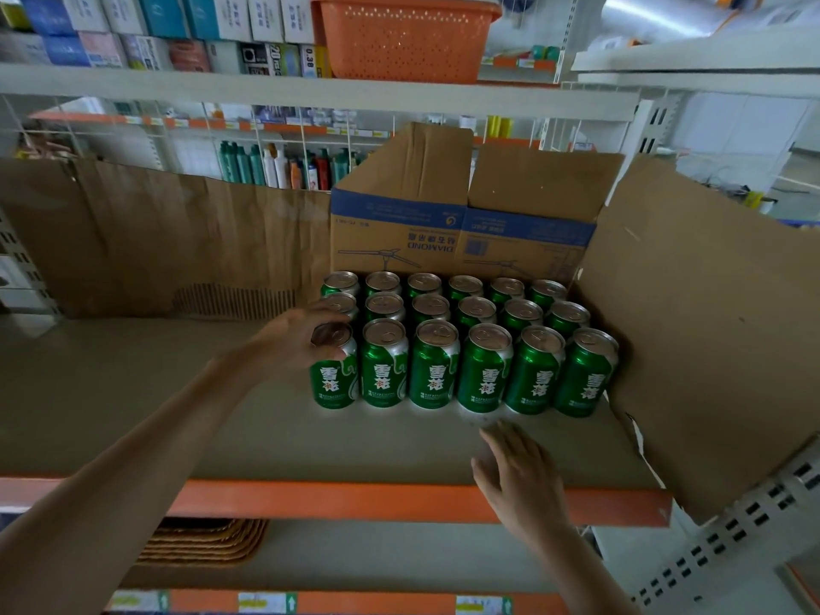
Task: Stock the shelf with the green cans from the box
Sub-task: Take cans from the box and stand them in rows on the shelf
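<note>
Several green cans (483,375) with silver tops stand in three rows on the grey shelf (155,392), against an open cardboard box (461,233) at the back. My left hand (293,337) grips the top of the front-left green can (333,383), which stands upright on the shelf. My right hand (514,472) hovers with relaxed fingers over the shelf's front edge, just below the front row and holding nothing.
A big cardboard flap (710,330) rises on the right of the cans. Brown cardboard sheets (155,237) line the back left. The shelf has an orange front strip (355,499). An orange basket (399,37) sits on the shelf above. Woven trays (204,541) lie on the shelf below.
</note>
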Motion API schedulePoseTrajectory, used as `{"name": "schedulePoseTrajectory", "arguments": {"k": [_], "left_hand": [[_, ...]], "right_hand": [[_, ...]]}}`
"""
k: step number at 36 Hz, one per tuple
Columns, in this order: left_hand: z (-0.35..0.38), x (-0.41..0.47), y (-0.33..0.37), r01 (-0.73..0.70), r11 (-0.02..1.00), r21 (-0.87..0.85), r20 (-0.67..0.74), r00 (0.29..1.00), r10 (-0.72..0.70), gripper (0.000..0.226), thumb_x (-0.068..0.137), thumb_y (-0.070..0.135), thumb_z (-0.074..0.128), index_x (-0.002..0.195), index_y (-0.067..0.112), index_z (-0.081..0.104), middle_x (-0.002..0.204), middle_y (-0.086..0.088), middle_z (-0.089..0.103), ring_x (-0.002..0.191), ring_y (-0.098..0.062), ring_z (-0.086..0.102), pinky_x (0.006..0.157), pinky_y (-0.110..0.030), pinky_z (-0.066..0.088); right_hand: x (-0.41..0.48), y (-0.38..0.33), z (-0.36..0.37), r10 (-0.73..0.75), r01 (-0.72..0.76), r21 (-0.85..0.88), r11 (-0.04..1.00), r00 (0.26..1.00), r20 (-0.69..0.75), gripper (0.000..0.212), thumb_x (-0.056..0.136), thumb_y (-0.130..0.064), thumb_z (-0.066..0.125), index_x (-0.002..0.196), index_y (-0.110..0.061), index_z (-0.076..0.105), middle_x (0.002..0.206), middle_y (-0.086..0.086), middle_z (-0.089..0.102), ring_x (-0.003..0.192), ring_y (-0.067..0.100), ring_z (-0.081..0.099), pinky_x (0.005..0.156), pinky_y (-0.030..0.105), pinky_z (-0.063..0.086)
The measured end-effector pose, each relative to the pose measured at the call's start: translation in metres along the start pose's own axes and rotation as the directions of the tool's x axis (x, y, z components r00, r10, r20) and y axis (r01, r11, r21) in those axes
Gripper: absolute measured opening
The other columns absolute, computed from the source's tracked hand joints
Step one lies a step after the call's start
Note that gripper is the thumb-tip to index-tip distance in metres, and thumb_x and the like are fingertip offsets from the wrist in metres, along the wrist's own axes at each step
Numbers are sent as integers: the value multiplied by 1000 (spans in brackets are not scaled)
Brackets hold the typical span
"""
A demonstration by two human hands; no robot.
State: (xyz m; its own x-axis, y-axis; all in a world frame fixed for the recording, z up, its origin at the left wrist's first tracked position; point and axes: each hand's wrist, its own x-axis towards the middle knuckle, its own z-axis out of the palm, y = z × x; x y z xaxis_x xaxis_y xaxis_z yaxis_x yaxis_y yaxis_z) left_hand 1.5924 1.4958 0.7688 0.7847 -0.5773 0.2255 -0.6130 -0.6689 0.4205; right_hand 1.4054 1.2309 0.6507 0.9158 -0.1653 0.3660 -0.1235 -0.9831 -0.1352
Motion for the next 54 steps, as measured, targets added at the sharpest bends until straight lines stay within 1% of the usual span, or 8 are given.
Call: {"name": "schedulePoseTrajectory", "arguments": {"k": [9, 19, 26, 29, 41, 45, 51, 54], "left_hand": [[5, 3, -6, -105, 992, 75, -47, 993, 108, 54, 75, 16, 76, 126, 9, 57, 131, -7, 54, 124, -25, 44, 101, -29, 31], [13, -10, 3, -212, 931, 296, -158, 951, 267, 55, 73, 10, 77, 124, 7, 58, 127, -13, 57, 119, -33, 52, 97, -47, 42], [33, -43, 10, -184, 937, 296, -285, 920, 270, 58, 82, 28, 64, 134, 11, 46, 138, -12, 42, 132, -25, 27, 103, -43, 33], [45, -62, 15, -156, 953, 261, -265, 937, 226, 59, 84, 41, 43, 137, 15, 40, 143, -8, 36, 136, -25, 23, 104, -41, 28], [103, -107, 16, -143, 977, 155, -28, 988, 149, 69, 86, 56, 35, 142, 17, 36, 149, -6, 33, 138, -22, 24, 111, -47, 21], [108, -113, 21, -25, 997, 68, 47, 999, 22, 102, 69, 84, 6, 147, 20, 23, 155, -3, 21, 143, -22, 17, 111, -31, 2], [106, -116, 28, 19, 997, 70, 101, 995, -26, 95, 68, 69, 9, 145, 18, 29, 153, -2, 26, 142, -21, 21, 115, -37, 11], [107, -119, 29, -20, 990, 139, 91, 996, 8, 79, 81, 64, 20, 130, 12, 54, 136, -8, 52, 127, -27, 48, 106, -48, 32]], "right_hand": [[-1, -1, 2, 21, -21, 13, 1000, 1000, -19, 50, 78, -44, 38, 98, -14, 73, 100, 6, 72, 92, 24, 70, 76, 38, 55], [0, -2, -2, 40, -41, 14, 999, 998, 48, 51, 78, -45, 38, 99, -16, 73, 101, 4, 73, 92, 22, 70, 76, 37, 56], [1, -5, -9, 37, -39, 13, 999, 996, 76, 49, 78, -44, 38, 98, -16, 72, 99, 3, 72, 91, 20, 70, 74, 35, 56], [1, -6, -12, 45, -45, 0, 999, 992, 115, 48, 77, -44, 38, 98, -16, 72, 99, 3, 72, 91, 20, 70, 74, 35, 56], [5, -11, -17, 86, -87, -3, 996, 976, 200, 50, 77, -39, 35, 98, -12, 71, 100, 8, 70, 89, 28, 69, 71, 42, 55], [2, -27, -25, 95, -96, -11, 995, 954, 284, 92, 71, -63, -2, 134, -17, 48, 141, 7, 46, 130, 26, 42, 106, 42, 30], [-16, -46, -17, 127, -135, 2, 991, 937, 324, 83, 93, -62, 2, 106, -15, 69, 110, 11, 68, 101, 34, 65, 84, 56, 49], [-23, -54, -16, 126, -123, -31, 992, 929, 347, 79, 95, -59, 4, 106, -16, 69, 109, 13, 68, 101, 34, 66, 83, 59, 48]]}}
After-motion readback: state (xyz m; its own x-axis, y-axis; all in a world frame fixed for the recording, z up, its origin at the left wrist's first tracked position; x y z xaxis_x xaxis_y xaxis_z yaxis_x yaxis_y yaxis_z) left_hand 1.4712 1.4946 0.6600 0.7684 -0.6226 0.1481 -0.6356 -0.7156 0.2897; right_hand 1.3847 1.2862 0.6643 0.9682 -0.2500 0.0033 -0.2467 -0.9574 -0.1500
